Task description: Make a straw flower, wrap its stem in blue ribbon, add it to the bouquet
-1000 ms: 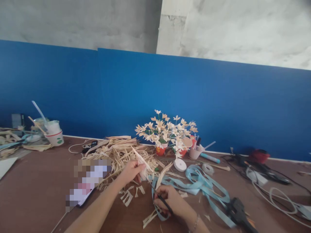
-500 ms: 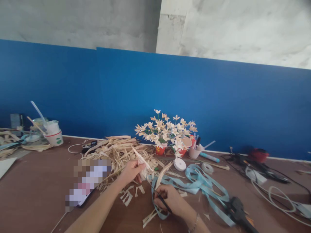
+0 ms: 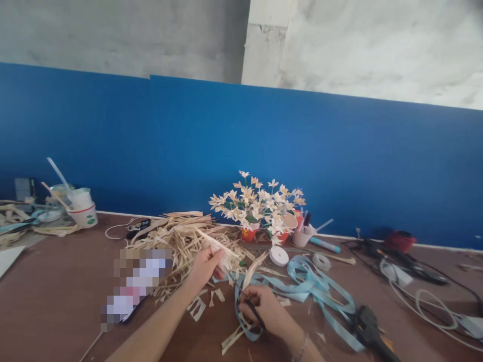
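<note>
Pinched in my left hand (image 3: 204, 266) is a pale piece of dried corn husk (image 3: 225, 254), its pointed end aimed up and left. My right hand (image 3: 264, 307) is closed around black scissors (image 3: 253, 311). Their blades point up-left and reach the lower edge of the held husk; whether they touch it I cannot tell. Small cut husk scraps (image 3: 197, 307) lie on the table below my left hand. A heap of dried husks (image 3: 177, 234) spreads behind that hand. Light blue ribbon (image 3: 302, 289) runs beside and beneath my right hand.
Husk flowers (image 3: 256, 201) stand in red cups at the back, near a white ribbon spool (image 3: 279, 256). A phone (image 3: 139, 286) lies on the left. To the right are a black glue gun (image 3: 370, 327) and tangled white cables (image 3: 426, 301). A blue partition (image 3: 302, 141) borders the table.
The husk in my left hand has tipped over to the left, its point lower than before. The scissor blades have swung slightly up and left. My right hand stays nearly in place.
</note>
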`<state>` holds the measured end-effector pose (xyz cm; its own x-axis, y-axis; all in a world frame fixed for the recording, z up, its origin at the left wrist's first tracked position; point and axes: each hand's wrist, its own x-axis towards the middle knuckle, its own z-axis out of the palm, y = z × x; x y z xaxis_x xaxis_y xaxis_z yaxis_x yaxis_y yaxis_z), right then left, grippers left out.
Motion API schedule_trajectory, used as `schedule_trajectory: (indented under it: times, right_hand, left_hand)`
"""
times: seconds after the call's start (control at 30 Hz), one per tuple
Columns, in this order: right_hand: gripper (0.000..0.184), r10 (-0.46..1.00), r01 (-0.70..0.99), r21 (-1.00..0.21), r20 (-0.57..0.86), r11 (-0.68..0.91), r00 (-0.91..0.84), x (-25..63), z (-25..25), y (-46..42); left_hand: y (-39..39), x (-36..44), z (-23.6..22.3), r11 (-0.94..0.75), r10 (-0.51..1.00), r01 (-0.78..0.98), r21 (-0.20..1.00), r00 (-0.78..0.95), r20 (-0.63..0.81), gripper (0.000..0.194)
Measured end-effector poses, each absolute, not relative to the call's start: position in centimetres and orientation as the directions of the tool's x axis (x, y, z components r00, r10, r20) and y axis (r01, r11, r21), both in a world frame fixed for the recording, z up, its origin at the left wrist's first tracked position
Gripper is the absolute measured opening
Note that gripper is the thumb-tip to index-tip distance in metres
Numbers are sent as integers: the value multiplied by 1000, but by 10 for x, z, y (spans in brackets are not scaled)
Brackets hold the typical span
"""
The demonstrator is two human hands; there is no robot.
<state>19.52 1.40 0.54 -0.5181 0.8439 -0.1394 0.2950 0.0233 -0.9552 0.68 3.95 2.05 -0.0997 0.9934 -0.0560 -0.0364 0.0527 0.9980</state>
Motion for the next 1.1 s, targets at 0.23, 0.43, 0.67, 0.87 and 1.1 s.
schedule_trajectory:
  times: [0.23, 0.43, 0.67, 0.87, 1.1]
  right_hand:
    - [13, 842, 299, -954, -175, -17, -510, 197, 4, 15]
    - [11, 845, 315, -949, -179, -13, -504, 197, 3, 16]
    - [9, 853, 294, -955, -178, -30, -490, 196, 2, 16]
    - [10, 859, 286, -958, -171, -30, -483, 195, 2, 16]
    - [11, 863, 256, -966, -165, -42, -478, 194, -1, 17]
  left_hand:
    - [36, 14, 21, 16, 983, -65, 998, -181, -27, 32]
    - [36, 15, 18, -9, 985, -16, 1000, -172, 6, 32]
    - [37, 16, 19, 5, 983, -39, 999, -181, -12, 33]
    - [33, 19, 21, 43, 970, -61, 997, -235, -56, 36]
    - [30, 24, 21, 70, 960, -86, 994, -265, -91, 39]
